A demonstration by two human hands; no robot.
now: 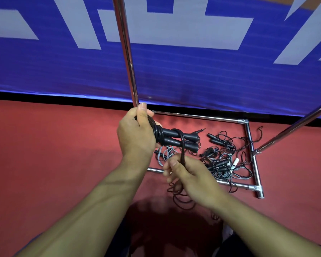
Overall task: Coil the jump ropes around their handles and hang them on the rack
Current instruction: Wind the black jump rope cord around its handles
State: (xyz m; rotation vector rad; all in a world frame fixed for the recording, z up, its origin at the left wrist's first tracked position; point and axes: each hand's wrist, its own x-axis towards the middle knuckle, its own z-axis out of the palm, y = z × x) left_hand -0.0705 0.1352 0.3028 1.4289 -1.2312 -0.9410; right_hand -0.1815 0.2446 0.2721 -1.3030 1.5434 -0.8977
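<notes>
Banner (44,67), blue with large pale characters I cannot read, backs the steel rack (127,52). Jump ropes (220,160) lie tangled inside its base. Left hand (137,134) grips paired black handles (176,139); right hand (191,175) pinches the cord (182,147) looped around them.

2 black handles (176,139) side by side, dark rope (182,145) partly coiled round them

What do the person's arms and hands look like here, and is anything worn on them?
Both forearms are bare, with no sleeves, gloves or watch in view. The left hand shows nothing worn. The right hand has what may be a thin ring on one finger, too small to confirm.
</notes>
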